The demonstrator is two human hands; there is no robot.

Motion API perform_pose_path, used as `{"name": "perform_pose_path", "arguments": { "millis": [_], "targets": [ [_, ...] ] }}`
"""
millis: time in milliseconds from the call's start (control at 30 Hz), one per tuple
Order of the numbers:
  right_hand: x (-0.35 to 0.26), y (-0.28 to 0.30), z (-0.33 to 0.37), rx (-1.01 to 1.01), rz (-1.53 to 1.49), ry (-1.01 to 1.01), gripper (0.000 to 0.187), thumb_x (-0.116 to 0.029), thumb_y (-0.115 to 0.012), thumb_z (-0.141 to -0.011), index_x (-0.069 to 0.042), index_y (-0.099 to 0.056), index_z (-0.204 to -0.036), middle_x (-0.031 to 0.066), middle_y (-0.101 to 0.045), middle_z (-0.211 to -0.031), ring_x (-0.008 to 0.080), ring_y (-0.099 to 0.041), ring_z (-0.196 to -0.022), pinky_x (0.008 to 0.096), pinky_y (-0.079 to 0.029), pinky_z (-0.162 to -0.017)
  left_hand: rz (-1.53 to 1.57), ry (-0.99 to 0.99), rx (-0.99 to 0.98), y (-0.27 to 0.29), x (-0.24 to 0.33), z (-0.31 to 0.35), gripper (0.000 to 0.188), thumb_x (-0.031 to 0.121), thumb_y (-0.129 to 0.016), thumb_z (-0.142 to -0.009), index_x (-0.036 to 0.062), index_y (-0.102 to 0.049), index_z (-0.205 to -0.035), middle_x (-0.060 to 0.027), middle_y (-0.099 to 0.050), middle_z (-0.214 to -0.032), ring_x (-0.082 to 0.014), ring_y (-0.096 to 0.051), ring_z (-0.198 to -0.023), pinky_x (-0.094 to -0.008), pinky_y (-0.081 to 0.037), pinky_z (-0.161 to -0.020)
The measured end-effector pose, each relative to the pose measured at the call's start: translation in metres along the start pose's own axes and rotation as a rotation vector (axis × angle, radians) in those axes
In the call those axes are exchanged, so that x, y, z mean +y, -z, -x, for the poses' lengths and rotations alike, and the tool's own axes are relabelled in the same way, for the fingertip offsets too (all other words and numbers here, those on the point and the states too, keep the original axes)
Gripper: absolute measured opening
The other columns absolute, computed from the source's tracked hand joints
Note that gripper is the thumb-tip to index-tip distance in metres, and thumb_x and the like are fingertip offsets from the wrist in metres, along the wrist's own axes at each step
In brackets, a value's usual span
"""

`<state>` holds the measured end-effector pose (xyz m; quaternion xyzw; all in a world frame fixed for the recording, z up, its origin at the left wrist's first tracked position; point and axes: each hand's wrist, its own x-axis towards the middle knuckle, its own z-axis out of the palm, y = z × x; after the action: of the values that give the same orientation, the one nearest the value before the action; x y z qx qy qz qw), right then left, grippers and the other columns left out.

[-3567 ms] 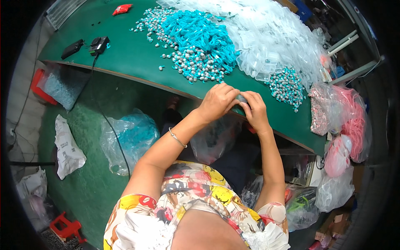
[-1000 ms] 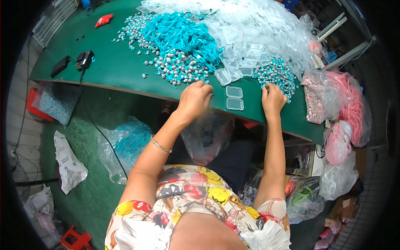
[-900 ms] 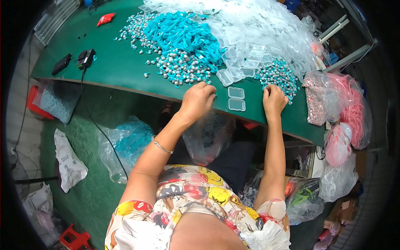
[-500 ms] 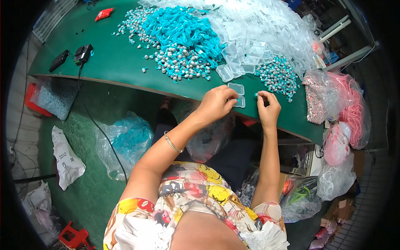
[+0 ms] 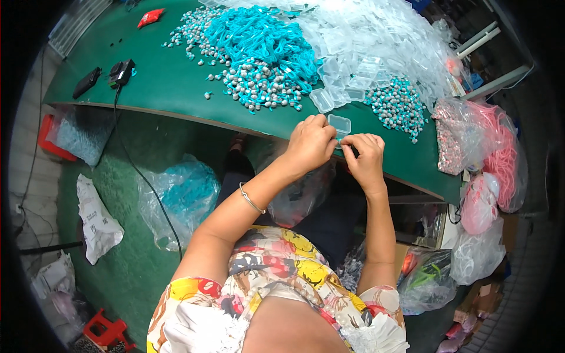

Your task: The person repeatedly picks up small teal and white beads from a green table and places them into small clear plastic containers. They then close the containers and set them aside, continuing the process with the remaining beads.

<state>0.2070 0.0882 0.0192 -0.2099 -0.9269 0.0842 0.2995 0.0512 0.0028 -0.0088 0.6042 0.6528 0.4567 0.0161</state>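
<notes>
A small clear plastic box lies open at the table's near edge, its raised half [image 5: 339, 123] showing beyond my fingers and its nearer half mostly covered by them. My left hand [image 5: 312, 143] is closed at the box's left side, thumb and fingers pinched together; what they grip is hidden. From the right, my right hand [image 5: 365, 154] pinches over the same half, fingertips almost meeting the left ones. A bit of teal shows between the fingertips. To the right of the box is a pile of small grey-and-teal plug-like pieces [image 5: 397, 109].
Teal cords [image 5: 259, 38] lie heaped at the back, with more plug-like pieces [image 5: 265, 85] before them. A large mound of clear boxes [image 5: 376, 35] fills the back right. Bags of pink cord [image 5: 497, 153] hang by the right edge. A black device [image 5: 120, 73] trails a cable leftward.
My right hand has moved left to the box, bringing the small teal piece from its right side to the left fingertips. My left hand has stayed nearly in place.
</notes>
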Motion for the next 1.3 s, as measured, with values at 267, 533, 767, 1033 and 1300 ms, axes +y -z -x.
{"name": "perform_pose_path", "arguments": {
  "millis": [267, 533, 767, 1033, 1300],
  "targets": [
    [0.001, 0.013, -0.013, -0.216, -0.039, -0.004, 0.008, -0.009, -0.069, -0.078, -0.011, -0.068, -0.086, 0.0016, -0.067, -0.082, 0.0232, -0.063, -0.082, 0.0408, -0.041, -0.082, -0.034, -0.054, -0.076, 0.008, 0.0, 0.005, 0.041, 0.022, -0.078, -0.075, 0.007, -0.063, -0.11, -0.0119, -0.057, -0.093, -0.033, -0.059, -0.092, -0.0446, -0.047, -0.077],
    [-0.001, -0.026, -0.083, -0.005, -0.075, 0.052, 0.008, -0.015, -0.069, -0.083, -0.012, -0.071, -0.09, 0.0023, -0.069, -0.088, 0.0237, -0.064, -0.088, 0.0416, -0.042, -0.082, -0.111, -0.014, -0.118, 0.023, -0.004, 0.01, 0.039, 0.024, -0.079, -0.073, 0.008, -0.064, -0.105, -0.0102, -0.058, -0.093, -0.03, -0.059, -0.095, -0.0443, -0.047, -0.08],
    [-0.003, -0.089, -0.127, -0.091, 0.235, -0.016, 0.019, -0.021, -0.074, -0.079, -0.013, -0.075, -0.096, 0.0065, -0.071, -0.092, 0.028, -0.064, -0.096, 0.0491, -0.038, -0.087, -0.085, -0.01, -0.132, 0.03, -0.01, 0.013, 0.039, 0.023, -0.081, -0.072, 0.0078, -0.063, -0.103, -0.0098, -0.057, -0.093, -0.0297, -0.058, -0.094, -0.0443, -0.046, -0.08],
    [0.016, -0.066, -0.119, 0.002, -0.147, -0.177, 0.015, -0.016, -0.07, -0.08, -0.011, -0.075, -0.094, 0.0076, -0.072, -0.088, 0.0268, -0.068, -0.083, 0.0412, -0.05, -0.076, -0.014, -0.013, -0.076, 0.027, -0.015, 0.017, 0.045, 0.024, -0.082, -0.072, 0.0089, -0.063, -0.111, -0.0098, -0.058, -0.095, -0.0309, -0.059, -0.096, -0.0444, -0.047, -0.083],
    [0.034, -0.043, -0.087, 0.14, -0.417, -0.269, 0.018, -0.006, -0.07, -0.083, -0.001, -0.072, -0.1, 0.0092, -0.072, -0.091, 0.015, -0.065, -0.076, 0.0295, -0.052, -0.071, -0.006, -0.007, -0.085, 0.03, -0.011, 0.015, 0.045, 0.024, -0.081, -0.073, 0.0088, -0.064, -0.111, -0.0091, -0.058, -0.093, -0.0321, -0.06, -0.093, -0.044, -0.047, -0.082]
  ]
}}
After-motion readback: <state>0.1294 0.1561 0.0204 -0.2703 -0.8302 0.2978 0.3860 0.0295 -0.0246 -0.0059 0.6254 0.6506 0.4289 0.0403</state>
